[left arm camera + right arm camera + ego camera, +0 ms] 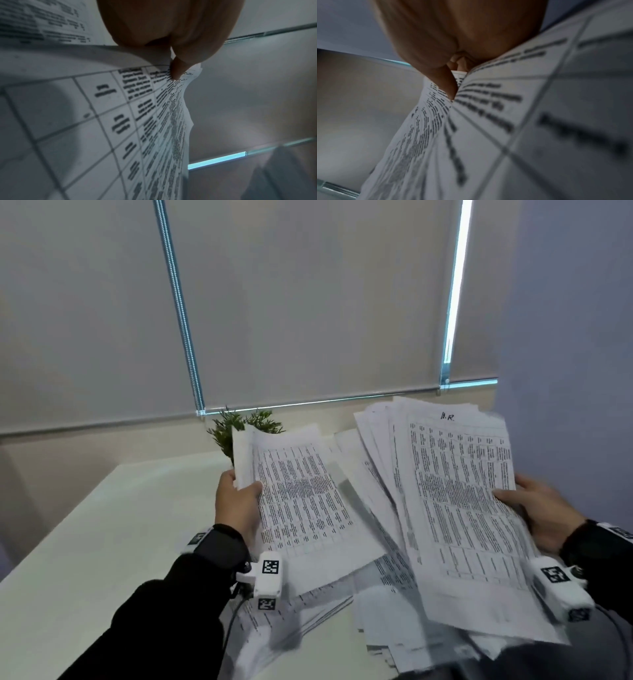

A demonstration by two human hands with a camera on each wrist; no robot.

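My left hand grips the left edge of a small bundle of printed sheets, thumb on top over the table of text. The left wrist view shows the thumb pressed on that bundle. My right hand holds a thicker, fanned stack of printed pages by its right edge, thumb on the top sheet marked "H.R." In the right wrist view the thumb pinches the stack. Both bundles are lifted above the table.
More loose printed pages lie scattered on the white table under my hands. A small green plant stands behind the left bundle. Closed roller blinds cover the window; a wall runs along the right.
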